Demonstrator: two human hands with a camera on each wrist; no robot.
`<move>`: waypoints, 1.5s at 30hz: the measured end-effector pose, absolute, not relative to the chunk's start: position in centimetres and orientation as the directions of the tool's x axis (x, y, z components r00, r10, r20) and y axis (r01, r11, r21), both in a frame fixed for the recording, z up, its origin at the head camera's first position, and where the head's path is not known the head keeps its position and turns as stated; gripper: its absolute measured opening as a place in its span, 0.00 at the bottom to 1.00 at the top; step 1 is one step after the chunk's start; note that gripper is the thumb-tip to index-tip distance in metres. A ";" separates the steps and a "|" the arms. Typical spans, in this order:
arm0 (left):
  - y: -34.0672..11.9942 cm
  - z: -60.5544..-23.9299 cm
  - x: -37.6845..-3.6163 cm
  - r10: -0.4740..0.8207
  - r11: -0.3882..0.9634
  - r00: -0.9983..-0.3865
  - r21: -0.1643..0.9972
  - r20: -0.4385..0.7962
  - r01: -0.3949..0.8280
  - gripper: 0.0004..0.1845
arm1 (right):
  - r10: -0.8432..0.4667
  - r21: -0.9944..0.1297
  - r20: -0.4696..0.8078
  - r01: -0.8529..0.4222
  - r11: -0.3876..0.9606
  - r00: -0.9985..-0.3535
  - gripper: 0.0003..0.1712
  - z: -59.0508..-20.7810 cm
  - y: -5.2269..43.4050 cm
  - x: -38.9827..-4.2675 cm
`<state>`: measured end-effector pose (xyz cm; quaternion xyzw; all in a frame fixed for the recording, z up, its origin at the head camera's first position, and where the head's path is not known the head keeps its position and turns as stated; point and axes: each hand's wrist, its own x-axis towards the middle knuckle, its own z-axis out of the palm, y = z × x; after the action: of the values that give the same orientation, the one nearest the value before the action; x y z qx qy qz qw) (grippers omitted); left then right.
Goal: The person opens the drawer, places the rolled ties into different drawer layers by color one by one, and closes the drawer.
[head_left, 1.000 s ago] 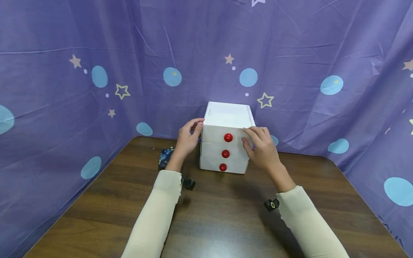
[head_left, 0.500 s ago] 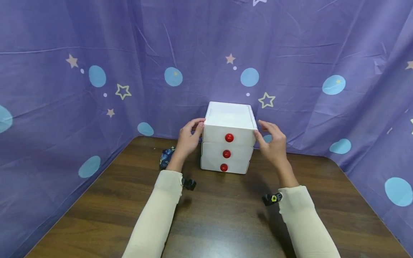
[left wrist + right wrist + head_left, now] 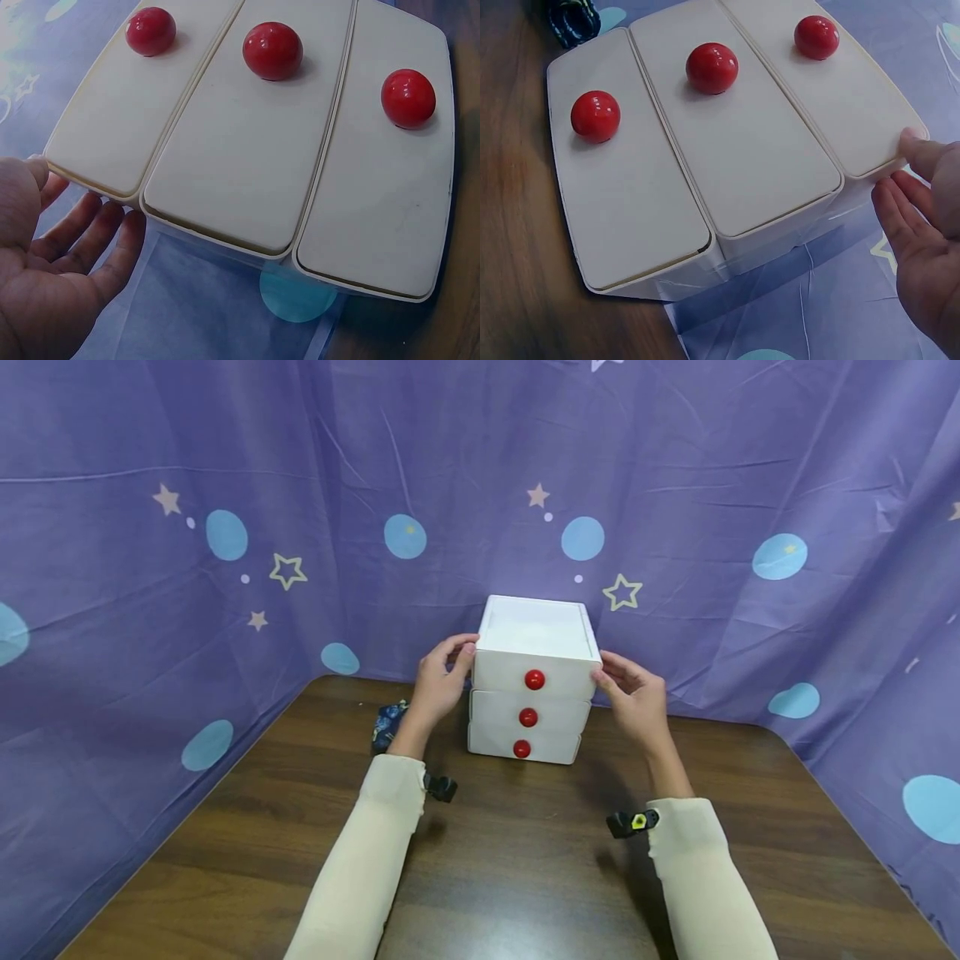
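Observation:
A white three-drawer unit stands at the back of the table, each drawer front bearing a round red knob. All the drawers are pushed in. At the left side of the top tier, my left hand grips the corner, thumb by the front edge and fingertips against the side wall. Opposite it, my right hand holds the right corner; its thumb lies on the front edge and its fingers reach along the side. The back of the unit is hidden.
A small dark blue patterned item lies left of the unit, partly behind my left wrist. Close behind the unit hangs a purple curtain with stars and dots. The brown wooden table extends toward me. A black camera sits on each wrist.
My right hand has moved from the front of the top drawer outward to the unit's right side, and its fingers have come in against it. My left hand has stayed put.

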<state>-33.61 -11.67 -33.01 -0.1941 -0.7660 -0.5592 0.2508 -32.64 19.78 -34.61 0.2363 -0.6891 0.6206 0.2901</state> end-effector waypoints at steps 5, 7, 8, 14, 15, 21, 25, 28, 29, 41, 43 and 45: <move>-11.4 -33.1 -33.5 0.018 0.303 -0.795 0.755 0.606 0.582 0.20 | 0.050 -0.746 0.666 -0.665 0.038 -0.744 0.21 -34.7 19.9 -32.3; -11.4 -33.1 -33.5 0.019 0.303 -0.796 0.756 0.605 0.581 0.20 | 0.056 -0.752 0.659 -0.659 0.017 -0.750 0.21 -34.8 19.9 -32.2; -11.4 -33.1 -33.5 0.019 0.302 -0.797 0.756 0.604 0.580 0.20 | 0.060 -0.754 0.656 -0.657 0.017 -0.752 0.21 -34.8 19.9 -32.2; -11.3 -33.1 -33.7 0.013 0.310 -0.796 0.755 0.605 0.579 0.19 | 0.076 -0.760 0.649 -0.649 0.026 -0.757 0.20 -35.0 19.8 -32.2; -11.2 -33.1 -33.7 0.014 0.311 -0.795 0.752 0.607 0.580 0.19 | 0.080 -0.761 0.648 -0.648 0.028 -0.758 0.20 -35.0 19.8 -32.1; -11.0 -33.0 -33.9 0.025 0.307 -0.790 0.748 0.612 0.589 0.19 | 0.109 -0.774 0.633 -0.631 0.050 -0.767 0.20 -34.9 19.8 -32.0; -11.2 -33.2 -33.8 0.024 0.316 -0.791 0.746 0.611 0.586 0.19 | 0.094 -0.776 0.630 -0.626 0.069 -0.771 0.20 -34.9 19.7 -31.9; -11.5 -33.2 -33.7 0.046 0.339 -0.794 0.739 0.606 0.583 0.20 | 0.072 -0.765 0.644 -0.638 0.085 -0.762 0.21 -34.9 19.5 -31.9; -11.6 -33.2 -33.7 0.057 0.350 -0.801 0.739 0.596 0.575 0.21 | 0.065 -0.764 0.645 -0.639 0.088 -0.761 0.21 -34.7 19.3 -31.6; -11.4 -32.3 -32.2 0.137 0.668 -0.660 0.423 0.739 0.612 0.26 | 0.052 -0.757 0.651 -0.643 0.114 -0.757 0.20 -33.2 18.6 -29.7; -11.3 -32.3 -31.7 0.159 0.710 -0.640 0.363 0.752 0.603 0.25 | 0.049 -0.761 0.647 -0.639 0.116 -0.761 0.20 -33.0 18.5 -29.4; -11.3 -32.5 -31.3 0.191 0.738 -0.613 0.299 0.767 0.605 0.22 | 0.047 -0.766 0.640 -0.633 0.112 -0.767 0.20 -32.8 18.4 -29.3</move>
<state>-31.34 -11.29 -32.49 -0.2328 -0.8541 -0.2770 0.3735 -29.29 18.42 -32.77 0.2107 -0.6956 0.6320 0.2687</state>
